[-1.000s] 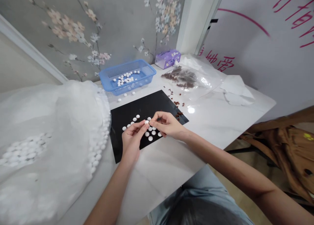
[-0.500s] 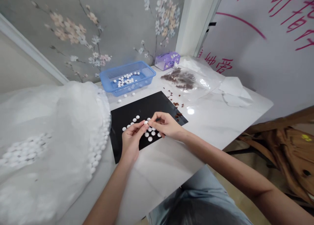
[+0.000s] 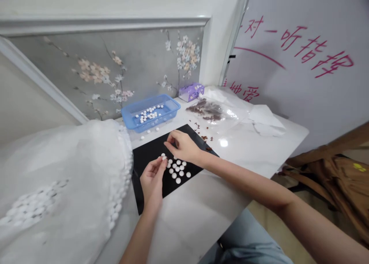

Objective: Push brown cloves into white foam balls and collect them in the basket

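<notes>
My left hand (image 3: 152,175) is closed in a pinch, with a small white round piece (image 3: 164,157) at its fingertips. Just above and to the right, my right hand (image 3: 183,145) has thumb and forefinger pressed together over the black mat (image 3: 152,145); whatever may be between them is too small to make out. Several loose white round pieces (image 3: 178,168), smooth and domed, lie on the mat below my right hand. Small brown pointed pieces (image 3: 204,138) are scattered at the mat's right edge and beyond it.
A blue plastic basket (image 3: 138,125) holding white pieces stands at the back, with a few more before it. To the left bulges a big translucent bag (image 3: 72,156) of white pieces. A clear bag of brown pieces (image 3: 210,110) and a purple packet (image 3: 191,92) lie back right.
My right hand has drawn away from my left, up and left over the mat, uncovering the white pieces. My left hand keeps its pinch. The view has tilted upward.
</notes>
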Demonstrator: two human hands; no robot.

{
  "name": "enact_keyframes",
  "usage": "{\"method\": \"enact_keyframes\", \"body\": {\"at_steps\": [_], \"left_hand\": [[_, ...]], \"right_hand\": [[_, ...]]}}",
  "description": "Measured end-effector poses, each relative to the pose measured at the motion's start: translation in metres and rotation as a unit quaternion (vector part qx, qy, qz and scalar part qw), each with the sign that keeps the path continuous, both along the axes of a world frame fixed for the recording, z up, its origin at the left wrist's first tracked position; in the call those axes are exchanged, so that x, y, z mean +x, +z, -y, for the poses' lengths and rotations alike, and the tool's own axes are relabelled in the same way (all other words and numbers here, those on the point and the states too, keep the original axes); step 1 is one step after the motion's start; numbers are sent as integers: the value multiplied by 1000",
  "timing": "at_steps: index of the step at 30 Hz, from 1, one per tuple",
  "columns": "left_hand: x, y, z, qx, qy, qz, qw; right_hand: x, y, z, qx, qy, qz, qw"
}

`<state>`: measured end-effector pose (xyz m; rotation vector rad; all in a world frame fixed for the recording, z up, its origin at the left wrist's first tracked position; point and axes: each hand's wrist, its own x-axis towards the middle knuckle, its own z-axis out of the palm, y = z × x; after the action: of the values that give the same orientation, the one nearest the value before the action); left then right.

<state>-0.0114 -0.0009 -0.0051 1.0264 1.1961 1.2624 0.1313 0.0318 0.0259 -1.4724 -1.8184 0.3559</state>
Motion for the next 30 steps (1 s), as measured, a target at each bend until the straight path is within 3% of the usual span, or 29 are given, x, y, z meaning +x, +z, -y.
{"method": "enact_keyframes", "body": {"at_steps": [2, 6, 11, 14, 19, 22, 25, 27, 30], "left_hand": [[-3, -1, -2, 28, -1, -67, 997], [-8, -3, -2, 57, -36, -144, 987], [-11, -5, -1, 146, -84, -311, 935], [-14, -9, -3, 180, -72, -347, 918], [-17, -15, -7, 159, -54, -326, 930], [-15, -13, -5, 141, -51, -266, 952], [-11, -7, -2, 66, -60, -135, 987], [-8, -3, -1, 35, -63, -76, 995], [-7, 0, -2, 18, -79, -75, 994]], "right_hand": [[-9, -2, -31, -52, -61, 80, 994], [-30, -14, -82, -81, -98, 116, 985], [-47, -17, -102, -75, -84, 132, 985], [-44, -11, -86, -34, -70, 130, 989], [-15, -14, -27, 37, 5, 134, 990], [3, -24, 4, 79, 50, 62, 994], [11, -31, 24, 114, 84, -3, 990], [10, -33, 32, 137, 123, -10, 983], [8, -31, 36, 124, 184, 10, 975]]}}
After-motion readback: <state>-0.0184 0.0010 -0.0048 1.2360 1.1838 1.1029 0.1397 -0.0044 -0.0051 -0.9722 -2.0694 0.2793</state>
